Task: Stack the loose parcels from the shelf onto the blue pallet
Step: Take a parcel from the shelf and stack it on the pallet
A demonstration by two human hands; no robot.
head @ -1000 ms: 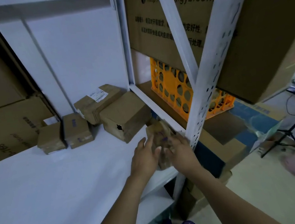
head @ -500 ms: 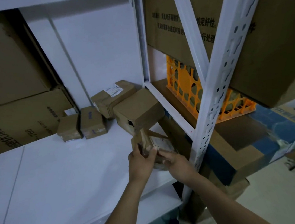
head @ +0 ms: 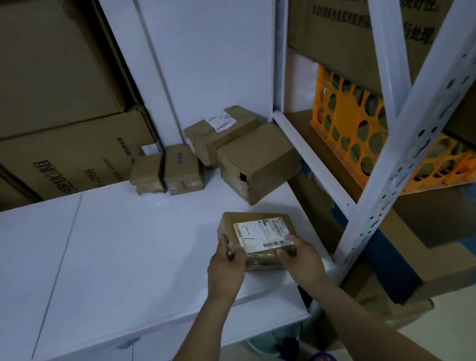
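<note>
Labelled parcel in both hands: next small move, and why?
Probably draw the labelled parcel back off the white shelf toward the body. The left hand and right hand grip its near corners, it is apart from the other parcels, and no blue pallet is in view, so a turn likely follows.

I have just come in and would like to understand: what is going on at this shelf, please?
A person grips a labelled parcel with both hands, the left hand at its near left corner and the right hand at its near right corner, at the front of the white shelf. Four more parcels lie at the back: a small plain box, a small blue-printed box, a taped parcel and a bigger box with a hole. The blue pallet is not in view.
</note>
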